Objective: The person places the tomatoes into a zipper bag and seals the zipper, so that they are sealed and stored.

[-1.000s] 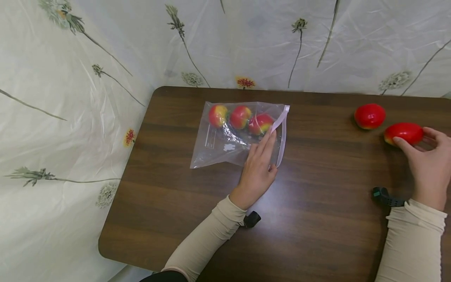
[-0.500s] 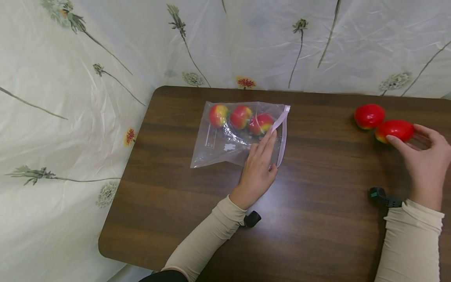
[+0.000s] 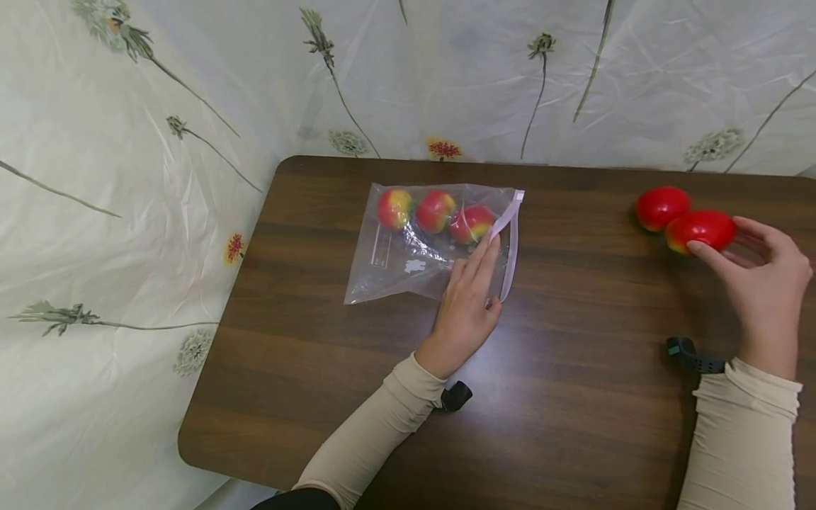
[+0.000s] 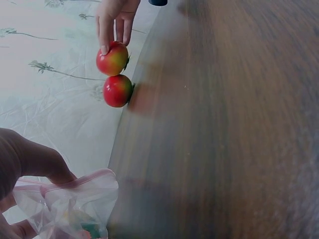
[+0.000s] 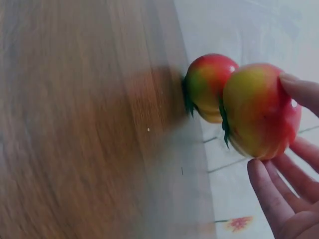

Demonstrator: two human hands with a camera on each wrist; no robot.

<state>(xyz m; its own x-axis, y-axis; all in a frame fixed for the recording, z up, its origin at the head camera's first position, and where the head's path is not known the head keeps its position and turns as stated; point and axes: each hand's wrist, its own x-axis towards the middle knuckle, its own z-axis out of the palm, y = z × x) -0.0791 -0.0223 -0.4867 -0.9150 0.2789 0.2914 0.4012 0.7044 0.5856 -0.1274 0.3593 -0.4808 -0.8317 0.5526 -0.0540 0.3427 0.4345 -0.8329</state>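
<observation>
My right hand (image 3: 761, 276) grips a glossy red and yellow fruit (image 3: 700, 230) between thumb and fingers. Green leaves show at its base in the right wrist view, where the hand's fingers (image 5: 271, 191) lie under one side. Right beside it is a second such fruit (image 3: 663, 207), on the far right part of the table. My left hand (image 3: 465, 312) holds the mouth of a clear zip bag (image 3: 395, 273), its fingers along the pinkish zip strip (image 3: 510, 212). Inside the bag lie three similar fruits (image 3: 435, 212) along its far side.
The dark wooden table (image 3: 586, 340) ends at the back against a white plastic sheet (image 3: 472, 85) printed with flowers. Its rounded left edge meets the same sheet. A dark strap device (image 3: 695, 356) sits on my right wrist, another dark one (image 3: 455, 397) on the left.
My right hand has carried the gripped fruit left and slightly back, up against the second fruit, which has shifted slightly left. The left hand and the bag stay in place.
</observation>
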